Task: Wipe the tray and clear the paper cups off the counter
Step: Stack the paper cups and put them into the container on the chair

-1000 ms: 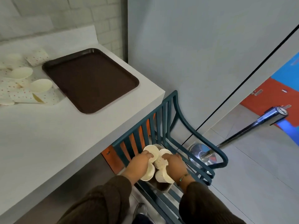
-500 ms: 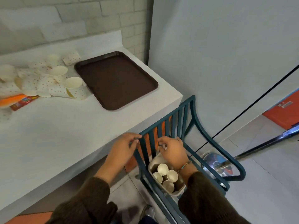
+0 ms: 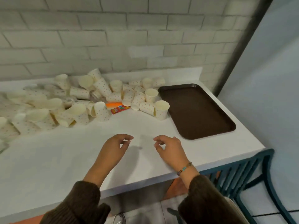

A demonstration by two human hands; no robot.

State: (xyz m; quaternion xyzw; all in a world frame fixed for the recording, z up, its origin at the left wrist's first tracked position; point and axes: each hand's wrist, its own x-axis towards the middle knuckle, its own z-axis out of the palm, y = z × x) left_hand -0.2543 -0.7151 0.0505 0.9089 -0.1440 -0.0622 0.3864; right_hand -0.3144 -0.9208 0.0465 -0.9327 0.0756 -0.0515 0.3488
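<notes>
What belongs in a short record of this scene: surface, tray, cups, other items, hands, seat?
Surface: white counter
Tray: dark brown rectangular plastic tray, flat at the counter's right end, nothing on it
Cups: heap of white dotted paper cups left of the tray, some upright, many tipped
Other: flat orange piece and red printed packet among the cups
Hands: left hand and right hand over the counter's front, fingers loosely curled, holding nothing
Seat: teal slatted chair beside the counter's right end

Both hands, left hand (image 3: 116, 143) and right hand (image 3: 168, 145), rose empty from the chair (image 3: 252, 173) to above the counter (image 3: 80, 152)
</notes>
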